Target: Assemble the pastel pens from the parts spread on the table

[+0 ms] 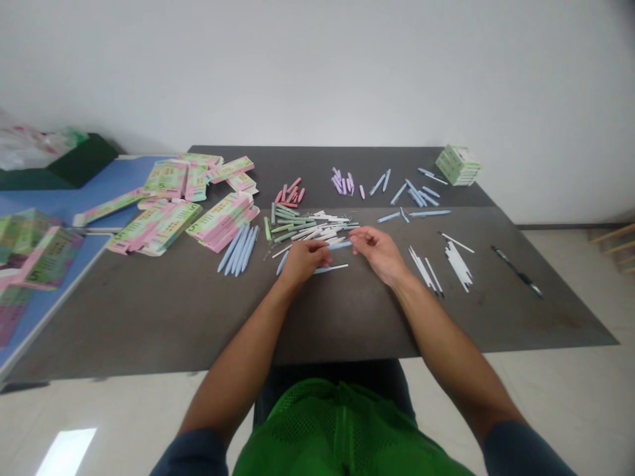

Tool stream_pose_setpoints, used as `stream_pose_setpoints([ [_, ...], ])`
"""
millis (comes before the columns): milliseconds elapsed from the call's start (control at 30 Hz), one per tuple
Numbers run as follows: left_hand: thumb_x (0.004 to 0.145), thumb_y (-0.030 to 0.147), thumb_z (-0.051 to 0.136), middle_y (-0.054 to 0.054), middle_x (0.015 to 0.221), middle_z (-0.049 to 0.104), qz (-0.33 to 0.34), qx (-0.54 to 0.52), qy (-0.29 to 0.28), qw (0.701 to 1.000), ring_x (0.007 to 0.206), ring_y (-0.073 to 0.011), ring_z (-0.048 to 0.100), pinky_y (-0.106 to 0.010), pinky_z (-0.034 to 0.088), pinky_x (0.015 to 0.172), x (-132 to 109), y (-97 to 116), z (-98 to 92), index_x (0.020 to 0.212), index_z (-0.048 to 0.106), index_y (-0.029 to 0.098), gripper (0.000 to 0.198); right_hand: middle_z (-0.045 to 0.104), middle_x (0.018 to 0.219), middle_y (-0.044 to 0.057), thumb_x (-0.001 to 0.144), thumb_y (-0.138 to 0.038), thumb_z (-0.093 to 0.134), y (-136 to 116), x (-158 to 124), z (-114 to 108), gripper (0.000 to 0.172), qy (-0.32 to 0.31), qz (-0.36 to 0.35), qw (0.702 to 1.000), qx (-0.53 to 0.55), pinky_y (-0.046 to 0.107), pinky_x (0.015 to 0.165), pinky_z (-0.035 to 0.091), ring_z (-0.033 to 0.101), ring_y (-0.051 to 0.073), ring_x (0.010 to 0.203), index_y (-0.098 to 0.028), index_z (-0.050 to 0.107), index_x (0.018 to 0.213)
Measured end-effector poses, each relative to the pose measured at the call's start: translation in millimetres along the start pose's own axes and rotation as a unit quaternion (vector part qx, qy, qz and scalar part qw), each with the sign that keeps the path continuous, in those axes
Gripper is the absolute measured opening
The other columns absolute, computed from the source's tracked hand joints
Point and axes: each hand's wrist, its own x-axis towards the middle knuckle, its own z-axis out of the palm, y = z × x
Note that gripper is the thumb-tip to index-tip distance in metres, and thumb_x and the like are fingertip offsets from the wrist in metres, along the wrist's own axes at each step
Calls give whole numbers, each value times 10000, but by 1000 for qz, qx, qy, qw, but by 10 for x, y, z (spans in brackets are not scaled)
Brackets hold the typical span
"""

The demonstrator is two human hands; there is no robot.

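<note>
Blue barrel [340, 245]: just on the near side of the white refill pile [325, 231], spanning the gap between the hands; near level — cannot tell if it touches the surface [337, 324]
Left hand [306, 259]: near side of the pile, toward its left; thumb and fingers pinched on the barrel's left end, the rest curled in
Right hand [376, 251]: near side of the pile, toward its right; thumb and fingertips gathered on the barrel's right end, palm loosely open; fine contact too small to read
Barrel weight: looks like thin plastic, so probably very light; fingertips should be enough
Barrel wall: likely stiff and smooth; round, so apt to roll or twist in dry fingers; should bear a light squeeze — hard sideways bending might crack it
Barrel hold: best near each end, thumb against forefinger, force along its length
Blue pen part [323, 270]: near side of the pile, just beside the left hand; white refill sticks out rightward, likely bendy; grip the blue portion
Blue barrel bundle [239, 250]: left of the pile, side by side; likely to roll; pinch one mid-length
Loose refills [459, 266]: well right of the pile; slim, light; take mid-shaft, off the tips
</note>
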Motion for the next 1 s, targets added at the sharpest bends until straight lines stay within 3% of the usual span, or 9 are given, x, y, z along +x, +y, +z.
stream_pose_setpoints([
  [267,785,197,760,-93,790,733,-65,-110,-65,990,684,-160,724,-322,613,746,-53,-13,115,892,703,81,167,701,901,35,785,-500,760,-31,-60,63,375,-32,-73,994,-71,337,777,513,623,183,790,-239,699,1048],
  [433,728,170,750,-73,800,741,-44,-94,-90,991,704,-152,713,-296,597,753,-71,8,101,893,734,85,187,733,993,65,832,-489,721,-50,-49,59,336,21,-99,992,-78,365,851,527,658,209,897,-239,694,1055],
  [567,690,221,788,-66,783,745,-50,-90,-77,992,678,-157,702,-308,583,726,-66,-1,74,925,731,91,275,724,912,56,828,-525,711,-69,-23,32,344,67,-95,990,-80,359,805,534,652,204,841,-236,689,1015],
  [733,643,215,823,-73,788,740,-76,-130,-68,986,687,-156,701,-322,581,747,-15,-65,75,901,729,95,300,709,874,49,824,-500,709,-2,12,12,326,76,-86,989,-91,341,770,527,650,200,814,-229,687,1005],
  [1000,635,266,845,-37,774,734,-26,-91,-24,995,682,-137,673,-285,540,725,8,-73,96,929,747,117,344,716,907,58,826,-464,695,57,45,-6,293,81,-67,989,-107,336,806,524,663,205,853,-223,668,990],
])
